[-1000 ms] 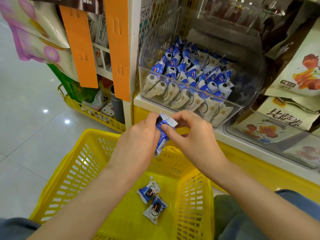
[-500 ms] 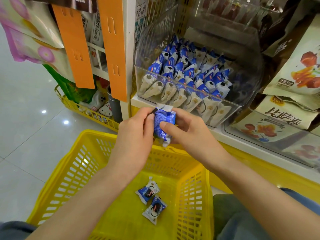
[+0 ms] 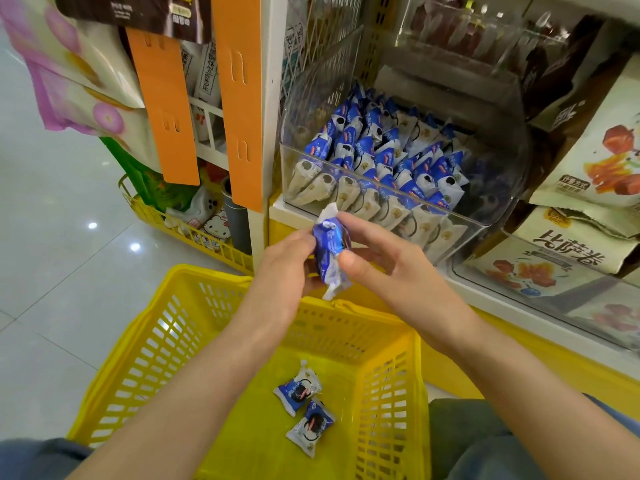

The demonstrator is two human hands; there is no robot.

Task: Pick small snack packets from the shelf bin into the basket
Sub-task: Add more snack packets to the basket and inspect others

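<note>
A blue and white snack packet (image 3: 329,251) is upright between both hands, above the far rim of the yellow basket (image 3: 145,348). My left hand (image 3: 287,268) grips its left side. My right hand (image 3: 384,268) pinches it with thumb and forefinger, the other fingers spread. Two similar packets (image 3: 304,407) lie on the basket floor. The clear shelf bin (image 3: 485,216) behind the hands holds several rows of the same packets (image 3: 381,161).
Large snack bags (image 3: 595,161) fill the shelf and a clear bin at the right. Orange hanging strips (image 3: 239,98) and a small yellow wire basket (image 3: 194,233) of goods stand at the left. Tiled floor lies to the left.
The packet has been turned between the hands and stands more upright. My right hand's fingers have loosened and spread. The view has shifted slightly.
</note>
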